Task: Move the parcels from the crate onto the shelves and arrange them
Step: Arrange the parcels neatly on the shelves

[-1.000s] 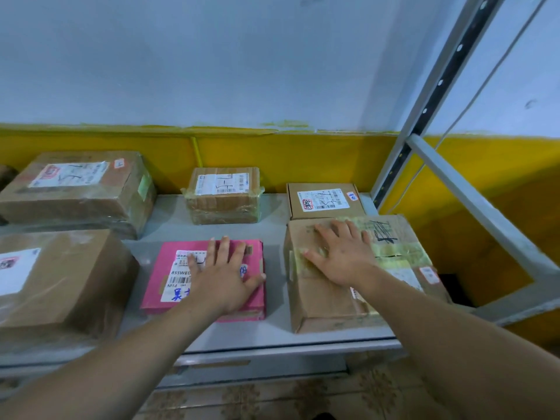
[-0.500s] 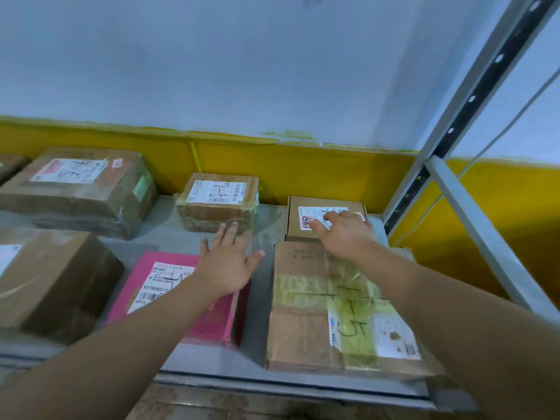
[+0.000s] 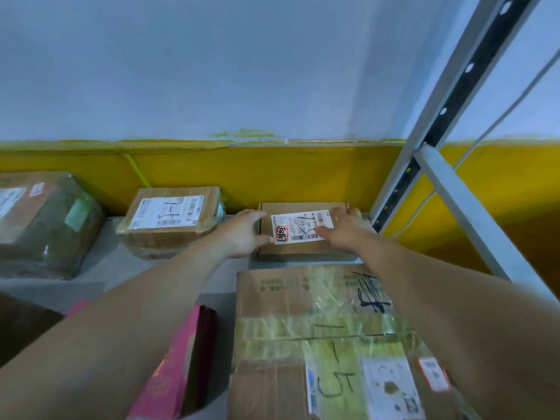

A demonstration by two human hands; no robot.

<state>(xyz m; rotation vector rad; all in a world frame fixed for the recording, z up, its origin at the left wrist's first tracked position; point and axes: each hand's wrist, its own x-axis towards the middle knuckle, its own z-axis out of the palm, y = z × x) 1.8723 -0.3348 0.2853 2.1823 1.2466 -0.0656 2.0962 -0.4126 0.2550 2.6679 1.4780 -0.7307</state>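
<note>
A small brown cardboard parcel (image 3: 300, 250) with a white label and a red stamp lies at the back right of the grey shelf (image 3: 100, 269), against the yellow wall strip. My left hand (image 3: 242, 231) touches its left end, fingers stretched along the side and thumb at the front edge. My right hand (image 3: 345, 228) rests flat on its right top, thumb on the label. Between the two hands the label is visible.
In front lies a large taped box (image 3: 318, 328) marked with numbers, under my right forearm. A pink parcel (image 3: 175, 368) lies left of it. A labelled box (image 3: 172, 216) and a film-wrapped box (image 3: 51, 219) stand further left. The shelf's metal upright (image 3: 439, 116) rises at right.
Both hands left the pink parcel and the large taped box and reached back to the small box; my left hand has now joined my right hand on it. The view has moved closer.
</note>
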